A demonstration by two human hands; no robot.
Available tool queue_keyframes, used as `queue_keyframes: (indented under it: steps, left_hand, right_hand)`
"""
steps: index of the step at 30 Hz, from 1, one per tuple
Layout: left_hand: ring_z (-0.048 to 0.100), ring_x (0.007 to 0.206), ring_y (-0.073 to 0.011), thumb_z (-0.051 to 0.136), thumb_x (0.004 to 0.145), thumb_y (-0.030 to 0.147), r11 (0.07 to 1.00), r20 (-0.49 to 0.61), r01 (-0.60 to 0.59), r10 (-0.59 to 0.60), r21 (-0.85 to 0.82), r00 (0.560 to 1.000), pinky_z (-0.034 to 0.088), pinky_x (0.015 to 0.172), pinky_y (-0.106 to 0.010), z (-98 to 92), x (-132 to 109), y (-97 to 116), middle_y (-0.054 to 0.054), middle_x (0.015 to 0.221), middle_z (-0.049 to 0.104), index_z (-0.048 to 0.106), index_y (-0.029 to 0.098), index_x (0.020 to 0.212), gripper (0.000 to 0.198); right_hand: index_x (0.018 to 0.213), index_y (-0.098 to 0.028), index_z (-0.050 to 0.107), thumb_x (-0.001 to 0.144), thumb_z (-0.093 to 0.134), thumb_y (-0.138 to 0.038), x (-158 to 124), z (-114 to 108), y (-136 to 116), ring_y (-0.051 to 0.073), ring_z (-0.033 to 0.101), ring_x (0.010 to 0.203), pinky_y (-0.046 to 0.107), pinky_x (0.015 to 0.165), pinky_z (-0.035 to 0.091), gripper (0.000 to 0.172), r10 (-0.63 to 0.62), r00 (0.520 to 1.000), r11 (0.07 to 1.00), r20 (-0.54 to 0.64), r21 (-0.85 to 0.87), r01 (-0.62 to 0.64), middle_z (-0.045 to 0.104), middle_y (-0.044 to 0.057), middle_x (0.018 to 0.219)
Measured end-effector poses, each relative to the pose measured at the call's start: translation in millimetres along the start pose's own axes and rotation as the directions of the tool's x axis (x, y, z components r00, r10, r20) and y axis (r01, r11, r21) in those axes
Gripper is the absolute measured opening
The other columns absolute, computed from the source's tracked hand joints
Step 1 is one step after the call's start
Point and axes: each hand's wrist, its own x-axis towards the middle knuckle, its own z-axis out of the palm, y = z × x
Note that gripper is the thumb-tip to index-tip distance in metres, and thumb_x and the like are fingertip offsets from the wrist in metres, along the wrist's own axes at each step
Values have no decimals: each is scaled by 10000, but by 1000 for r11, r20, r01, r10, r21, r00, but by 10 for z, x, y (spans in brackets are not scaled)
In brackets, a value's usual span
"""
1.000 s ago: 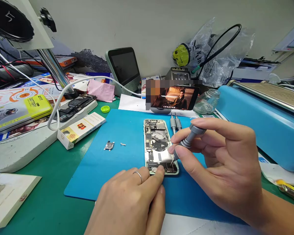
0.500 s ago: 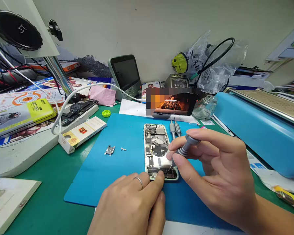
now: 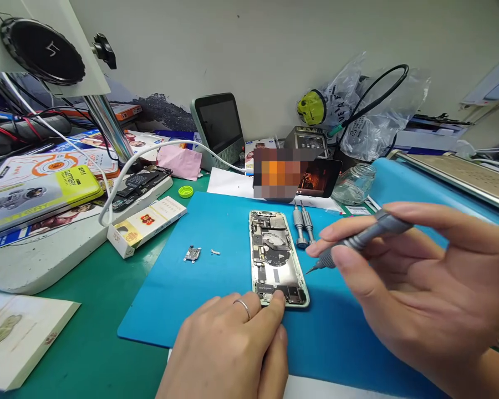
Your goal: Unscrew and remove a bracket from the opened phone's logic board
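An opened smartphone lies face up on the blue mat, its battery space, boards and connectors exposed. My left hand, with a ring on one finger, grips its bottom end. The index fingertip presses on the parts there, and the other fingers are curled. To the right of the phone, my right hand holds a grey precision screwdriver between thumb and fingers. Its tip points left, just off the phone's right edge. Two more screwdrivers lie beside the phone. Left of it rest a small metal module and a tiny bracket.
A phone playing video leans at the back, near a glass jar. On the left stand a microscope pole, a small carton and a green cap. A blue machine sits at right.
My right hand has moved right, drawing the screwdriver away from the phone's lower end and tilting it flatter. My left hand stays on the phone. The view has shifted slightly.
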Motion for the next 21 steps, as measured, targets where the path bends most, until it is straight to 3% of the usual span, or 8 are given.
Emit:
queue_keyframes:
  steps: [5,9,15,21]
  left_hand:
    - [757,793,-219,427,1042,204,1000,-7,0,0,-11,1000,533,631,-382,9,1,-1,36,937,777,741,323,1337,447]
    - [761,819,-214,426,1055,205,1000,25,13,-13,-6,1000,549,655,-369,-24,2,-9,31,959,781,738,322,1345,442]
    - [776,841,-187,458,1080,239,1000,25,-17,17,-16,1000,574,690,-319,-57,0,-14,15,995,804,747,310,1343,397]
    - [744,767,-203,446,1085,279,1000,6,23,-23,0,1000,504,613,-318,-87,-2,71,-10,900,782,777,295,1283,386]
  right_hand:
    - [1311,-379,614,980,748,-185,108,-139,-42,234,762,793,436,721,737,407,80,997,997,18,-19,-80,688,39,1033]
    - [1278,-393,664,928,750,-87,70,-121,42,218,779,798,399,654,731,473,-35,997,998,-76,59,39,646,31,1097]
    - [1360,-354,562,951,682,0,23,-113,258,202,814,866,347,664,726,554,-129,985,990,114,75,121,709,13,1056]
    - [1355,-354,520,972,641,3,5,-90,256,159,803,834,310,702,722,538,-102,972,983,210,170,67,722,-11,1067]
